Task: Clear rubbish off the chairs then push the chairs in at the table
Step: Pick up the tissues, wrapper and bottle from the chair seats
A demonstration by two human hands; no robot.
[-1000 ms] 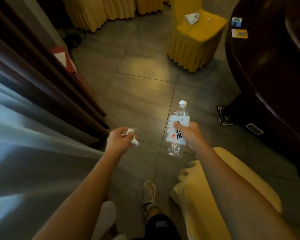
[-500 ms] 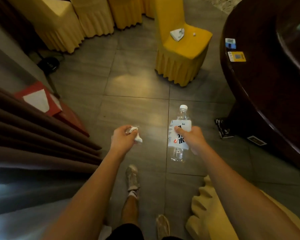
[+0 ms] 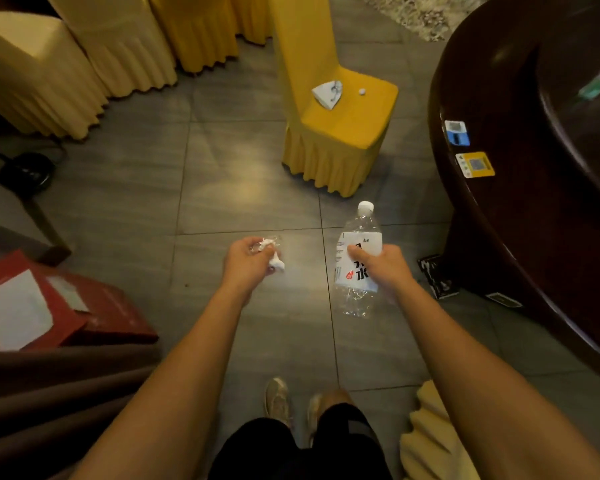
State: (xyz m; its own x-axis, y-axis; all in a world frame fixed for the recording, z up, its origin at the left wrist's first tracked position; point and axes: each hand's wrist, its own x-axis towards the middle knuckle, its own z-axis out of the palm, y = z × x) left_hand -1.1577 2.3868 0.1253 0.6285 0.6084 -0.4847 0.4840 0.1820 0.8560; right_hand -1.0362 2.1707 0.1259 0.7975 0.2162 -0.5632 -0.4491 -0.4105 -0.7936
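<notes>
My left hand [image 3: 248,263] grips a crumpled bit of white and clear wrapper [image 3: 274,261] over the tiled floor. My right hand [image 3: 381,266] holds a clear plastic water bottle [image 3: 357,258] with a white label and white cap, tilted upright. Ahead stands a yellow-covered chair [image 3: 343,133], pulled away from the dark round table [image 3: 520,188] at the right. On its seat lie a white triangular piece of rubbish [image 3: 327,94] and a small white ball of paper [image 3: 362,92]. The edge of a pale yellow chair cover [image 3: 430,431] shows at the bottom right.
Several more yellow-covered chairs [image 3: 118,46] line the back left. A red box [image 3: 42,306] with white paper lies on the floor at left, beside brown curtains [image 3: 49,393]. Two cards [image 3: 473,164] lie on the table edge. A dark packet [image 3: 437,277] sits by the table base.
I have walked forward and turned left-to-right: the chair with rubbish is nearer and more central, and the red box has come into full view. Both hands keep their holds.
</notes>
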